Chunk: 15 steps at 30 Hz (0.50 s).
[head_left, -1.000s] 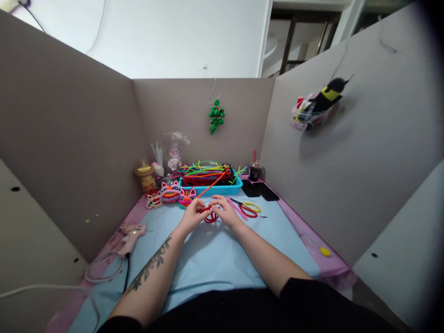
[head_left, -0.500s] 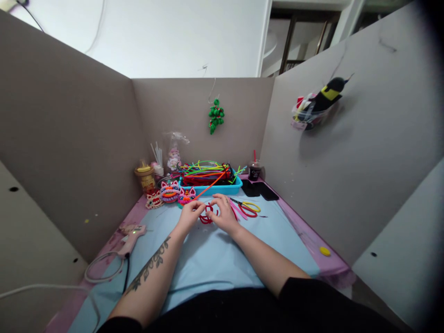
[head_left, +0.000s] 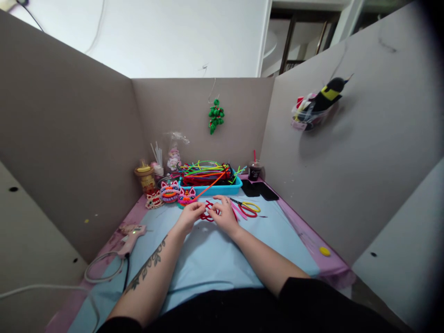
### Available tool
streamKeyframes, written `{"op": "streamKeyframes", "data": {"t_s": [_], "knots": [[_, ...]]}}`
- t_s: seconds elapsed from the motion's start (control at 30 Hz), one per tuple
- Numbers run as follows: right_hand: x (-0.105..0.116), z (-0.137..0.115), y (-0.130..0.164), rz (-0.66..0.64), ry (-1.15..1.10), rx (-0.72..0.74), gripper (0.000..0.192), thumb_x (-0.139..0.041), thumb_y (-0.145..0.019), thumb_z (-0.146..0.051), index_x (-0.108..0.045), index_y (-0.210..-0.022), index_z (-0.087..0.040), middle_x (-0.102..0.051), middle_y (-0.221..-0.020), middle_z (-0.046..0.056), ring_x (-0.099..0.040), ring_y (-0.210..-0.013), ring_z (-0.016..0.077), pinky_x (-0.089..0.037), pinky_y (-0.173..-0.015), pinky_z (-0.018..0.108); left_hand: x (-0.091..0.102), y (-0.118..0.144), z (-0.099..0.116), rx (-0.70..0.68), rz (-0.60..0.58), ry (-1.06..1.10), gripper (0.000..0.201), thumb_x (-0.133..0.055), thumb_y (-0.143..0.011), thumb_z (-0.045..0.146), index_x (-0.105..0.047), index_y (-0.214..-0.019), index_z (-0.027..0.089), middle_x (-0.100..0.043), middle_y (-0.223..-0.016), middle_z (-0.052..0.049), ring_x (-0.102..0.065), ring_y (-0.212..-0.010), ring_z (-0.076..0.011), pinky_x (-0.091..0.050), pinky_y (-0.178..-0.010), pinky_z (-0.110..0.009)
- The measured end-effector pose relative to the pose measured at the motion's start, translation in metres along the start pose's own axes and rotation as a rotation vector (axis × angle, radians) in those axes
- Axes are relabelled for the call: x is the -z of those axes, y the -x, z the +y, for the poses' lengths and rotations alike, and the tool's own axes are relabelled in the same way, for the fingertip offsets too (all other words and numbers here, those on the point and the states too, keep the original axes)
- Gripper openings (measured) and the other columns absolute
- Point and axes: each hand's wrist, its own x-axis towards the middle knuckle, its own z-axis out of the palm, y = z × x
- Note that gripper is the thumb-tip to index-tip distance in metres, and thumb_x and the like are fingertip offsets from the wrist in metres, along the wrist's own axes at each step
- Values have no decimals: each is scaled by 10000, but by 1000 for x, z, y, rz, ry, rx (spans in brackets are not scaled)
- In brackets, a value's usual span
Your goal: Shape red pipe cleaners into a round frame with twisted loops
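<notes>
Between my hands is a dark red pipe cleaner (head_left: 208, 219) bent into loops, held just over the blue table cover (head_left: 222, 259). My left hand (head_left: 192, 214) pinches its left side with thumb and fingertips. On the other side my right hand (head_left: 224, 214) has its thumb and fingers closed on the loops, partly hiding them. Close to the right hand lie scissors (head_left: 248, 210) with red and yellow handles and some pink strips (head_left: 240, 212). Several finished pipe-cleaner animal faces (head_left: 169, 192) sit beyond my left hand.
A blue tray (head_left: 211, 189) of many-coloured pipe cleaners stands at the back. Two black phones (head_left: 259, 190) and a drink cup (head_left: 254, 171) are right of it. A pink glue gun (head_left: 133, 238) with its cable lies at left, a yellow disc (head_left: 325, 251) at right. Grey panels enclose the table.
The red loops have turned and flattened between my fingers, sitting slightly higher. My left forearm has rolled a little; everything else stays in place.
</notes>
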Motion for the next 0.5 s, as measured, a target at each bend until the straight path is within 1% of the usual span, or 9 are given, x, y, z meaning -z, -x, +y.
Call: {"op": "streamKeyframes", "data": {"t_s": [0.1,0.17,0.23,0.3,0.37,0.43,0.5], "knots": [[0,-3,1,-43,13,43,129,-591,-733,-238,-607,-607,-216,-506,-1079,67,-391,-1099,244,-293,-962,431,0,-1,-2,7,5,-52,322,-707,-611,388,-612,-742,109,-590,-632,-16,-519,-552,-98,-408,-566,-233],[0,-3,2,-64,13,67,113,-592,-730,-237,-610,-619,-220,-506,-1085,62,-386,-1110,248,-285,-973,433,0,-1,-2,-2,20,-79,312,-701,-617,393,-606,-704,109,-569,-596,-6,-503,-532,-92,-409,-555,-231],[1,-3,2,-64,-22,69,62,-587,-741,-257,-623,-702,-227,-497,-1101,64,-398,-1113,243,-296,-974,424,1,-1,0,-6,61,-42,289,-711,-605,372,-592,-673,118,-561,-594,2,-509,-550,-93,-423,-571,-232],[3,0,1,-16,-79,39,107,-563,-766,-288,-617,-838,-231,-473,-1134,74,-412,-1118,237,-310,-971,414,3,0,5,3,116,64,266,-723,-594,341,-587,-681,130,-581,-648,-2,-542,-619,-106,-452,-624,-246],[6,4,-1,83,-121,-11,179,-531,-787,-309,-585,-935,-224,-449,-1163,88,-418,-1126,234,-312,-975,410,7,-1,10,33,167,191,239,-725,-601,307,-586,-699,138,-596,-691,-6,-562,-661,-108,-472,-667,-261],[8,8,-4,173,-141,-51,199,-505,-799,-317,-564,-958,-214,-453,-1152,93,-423,-1126,230,-308,-981,407,12,-3,14,93,219,322,189,-709,-633,254,-586,-731,149,-602,-688,-3,-568,-639,-101,-484,-656,-260],[8,13,-6,213,-167,-88,196,-483,-806,-316,-559,-946,-203,-480,-1112,93,-438,-1110,222,-322,-972,397,17,-7,16,175,277,442,111,-664,-691,211,-576,-726,153,-587,-634,4,-561,-581,-91,-492,-618,-248]]}}
